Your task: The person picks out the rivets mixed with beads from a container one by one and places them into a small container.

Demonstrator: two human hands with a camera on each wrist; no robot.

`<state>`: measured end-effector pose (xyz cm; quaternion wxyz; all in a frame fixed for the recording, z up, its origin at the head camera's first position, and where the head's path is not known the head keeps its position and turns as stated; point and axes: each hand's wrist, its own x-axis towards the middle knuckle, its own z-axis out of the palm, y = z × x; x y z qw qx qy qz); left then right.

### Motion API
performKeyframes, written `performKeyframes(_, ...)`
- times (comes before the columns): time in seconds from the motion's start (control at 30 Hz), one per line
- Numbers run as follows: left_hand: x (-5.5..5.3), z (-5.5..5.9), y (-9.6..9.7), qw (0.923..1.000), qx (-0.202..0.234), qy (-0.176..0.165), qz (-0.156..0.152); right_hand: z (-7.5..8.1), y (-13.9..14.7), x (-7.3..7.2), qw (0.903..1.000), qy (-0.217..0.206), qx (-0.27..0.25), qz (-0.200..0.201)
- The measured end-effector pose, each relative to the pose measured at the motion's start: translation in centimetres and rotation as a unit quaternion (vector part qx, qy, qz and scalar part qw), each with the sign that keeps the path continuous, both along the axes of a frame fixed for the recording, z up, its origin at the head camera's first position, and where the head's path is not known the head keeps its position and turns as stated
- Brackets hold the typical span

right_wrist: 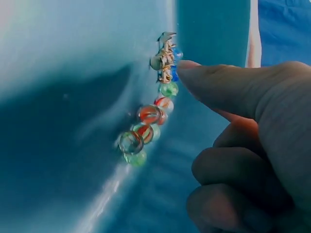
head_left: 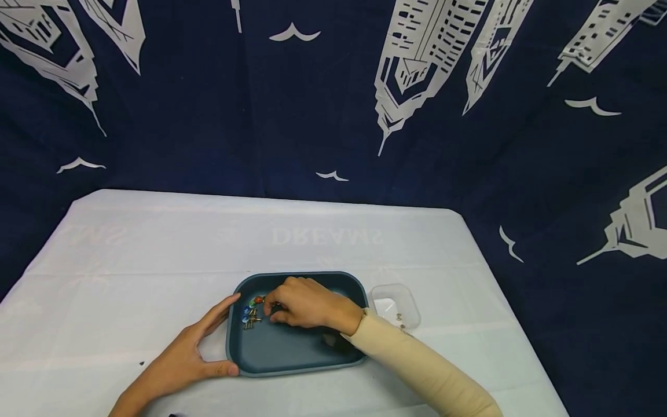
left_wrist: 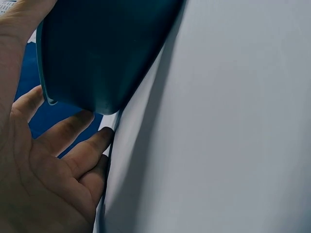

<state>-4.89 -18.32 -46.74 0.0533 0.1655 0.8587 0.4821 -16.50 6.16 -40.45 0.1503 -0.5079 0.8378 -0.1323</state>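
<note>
L hand (head_left: 189,351) spread, touching end of tray (head_left: 292,352), long axis L–R, R hand (head_left: 311,304) part-curled inside, grip can't tell, marbles (right_wrist: 148,115) by R fingertips

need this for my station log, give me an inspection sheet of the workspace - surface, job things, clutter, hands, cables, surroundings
Surface: white cloth, some creases.
Job's things: blue-green tray holding glass marbles and small gold-coloured pieces; clear plastic container beside its right end, tiny bits inside, too small to identify.
Clutter: small dark speck left of the tray.
Left hand: fingers and thumb against the tray's left end.
Right hand: over the tray, one fingertip by the gold-coloured pieces; contact unclear.
Cables: nothing seen.
Surroundings: dark blue fabric with white building and bird shapes.
</note>
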Motion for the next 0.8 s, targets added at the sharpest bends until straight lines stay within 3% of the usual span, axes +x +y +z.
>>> performKeyframes(0.8,0.0,-0.2,-0.1,1.0000,0.005,0.006,-0.003,-1.9,-2.4,-0.1,0.9992,0.011,0.037,0.004)
